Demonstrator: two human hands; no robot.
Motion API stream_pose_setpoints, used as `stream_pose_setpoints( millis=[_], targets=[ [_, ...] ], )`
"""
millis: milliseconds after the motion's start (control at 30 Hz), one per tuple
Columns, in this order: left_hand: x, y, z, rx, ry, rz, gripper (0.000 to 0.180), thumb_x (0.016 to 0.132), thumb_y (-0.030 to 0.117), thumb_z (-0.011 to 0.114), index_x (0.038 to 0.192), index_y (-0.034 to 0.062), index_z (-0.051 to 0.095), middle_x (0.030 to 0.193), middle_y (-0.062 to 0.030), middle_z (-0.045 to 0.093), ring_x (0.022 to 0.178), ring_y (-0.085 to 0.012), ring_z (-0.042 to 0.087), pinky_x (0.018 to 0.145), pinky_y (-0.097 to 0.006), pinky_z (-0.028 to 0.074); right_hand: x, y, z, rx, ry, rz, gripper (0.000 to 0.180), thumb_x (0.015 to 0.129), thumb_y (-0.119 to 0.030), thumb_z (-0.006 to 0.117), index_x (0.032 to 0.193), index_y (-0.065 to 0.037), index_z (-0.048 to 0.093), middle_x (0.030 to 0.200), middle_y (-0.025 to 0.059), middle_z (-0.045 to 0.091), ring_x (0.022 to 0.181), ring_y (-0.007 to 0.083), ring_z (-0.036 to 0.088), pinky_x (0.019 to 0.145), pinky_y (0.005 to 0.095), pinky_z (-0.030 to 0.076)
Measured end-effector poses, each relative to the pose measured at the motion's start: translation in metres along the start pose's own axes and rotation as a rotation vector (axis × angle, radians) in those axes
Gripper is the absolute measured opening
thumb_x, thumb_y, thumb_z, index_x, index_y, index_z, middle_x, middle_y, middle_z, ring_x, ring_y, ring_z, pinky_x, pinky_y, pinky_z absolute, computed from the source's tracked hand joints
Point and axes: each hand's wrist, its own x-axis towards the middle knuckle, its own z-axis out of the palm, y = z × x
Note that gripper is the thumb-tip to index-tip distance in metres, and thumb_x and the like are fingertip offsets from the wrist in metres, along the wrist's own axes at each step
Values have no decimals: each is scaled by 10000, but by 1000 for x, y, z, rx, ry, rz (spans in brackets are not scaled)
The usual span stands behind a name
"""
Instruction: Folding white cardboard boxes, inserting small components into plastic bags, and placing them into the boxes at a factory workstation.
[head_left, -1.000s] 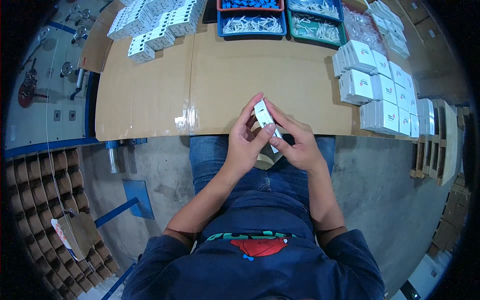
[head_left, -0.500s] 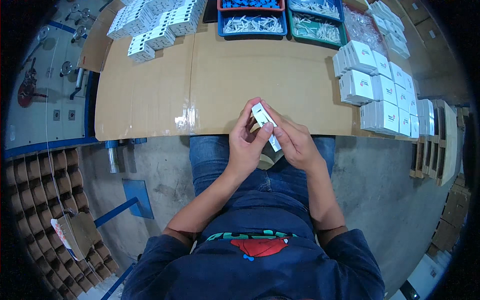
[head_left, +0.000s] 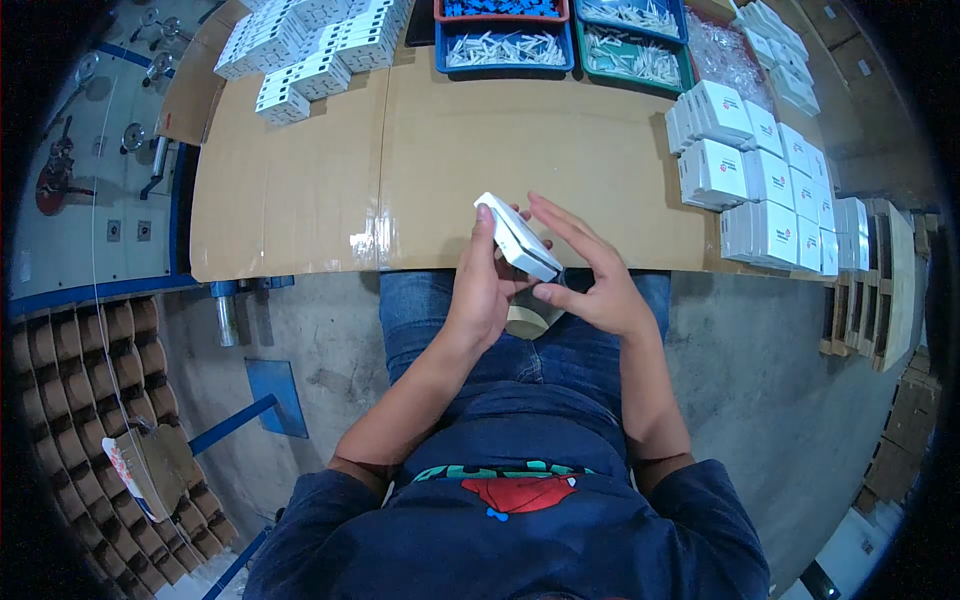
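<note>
A flat white plastic case (head_left: 522, 243) with rounded edges is held tilted above my lap, by the table's front edge. My left hand (head_left: 482, 290) grips it, the thumb along its left side and fingertips showing past its far edge. My right hand (head_left: 600, 285) is beside the case on the right, fingers stretched out and apart, the thumb near the case's lower end. Whether that thumb touches the case I cannot tell. Below my hands, between my thighs, a round pale object (head_left: 526, 322) is partly hidden.
A cardboard-covered table (head_left: 300, 190) spans the front. White cases (head_left: 712, 172) are stacked at its right, and white block-like units (head_left: 318, 75) at the far left. Blue trays (head_left: 505, 70) and a green tray (head_left: 640, 75) of small white parts stand at the back.
The white case has turned from edge-on so its broad face shows. My right hand has come off it and opened, while my left hand keeps its grip.
</note>
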Motion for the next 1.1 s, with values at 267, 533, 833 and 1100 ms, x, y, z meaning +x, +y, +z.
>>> stream_pose_setpoints(
  millis=[267,533,833,1100],
  targets=[
    [6,-26,-20,186,-74,67,555,1085,559,407,1375,102,526,1230,-112,649,1094,-202,665,925,-366,541,-5,15,5,-8,100,43,541,863,-223,799,1342,-16,660,1353,174,658,1284,305,609,1091,387,461],
    [-4,-1,3,106,-141,-16,593,1074,462,501,1534,141,309,1158,-66,604,880,-156,644,845,-262,515,-2,21,6,-71,89,-1,771,838,-436,833,1429,-23,560,1471,177,556,1367,317,538,1120,418,430],
    [-10,-6,7,35,-242,-148,633,1075,488,478,1576,149,294,1295,-78,535,1179,-172,558,1014,-361,473,-3,22,14,-15,117,-66,853,887,-552,726,1514,-37,464,1489,225,492,1352,391,515,1106,455,436],
    [-16,-19,20,-27,-137,-80,538,1093,477,443,1433,60,453,1278,-63,571,1202,-169,566,1077,-368,438,-6,27,19,-12,120,-163,746,1013,-528,523,1499,35,462,1450,265,503,1339,413,507,1120,454,403]
  ],
)
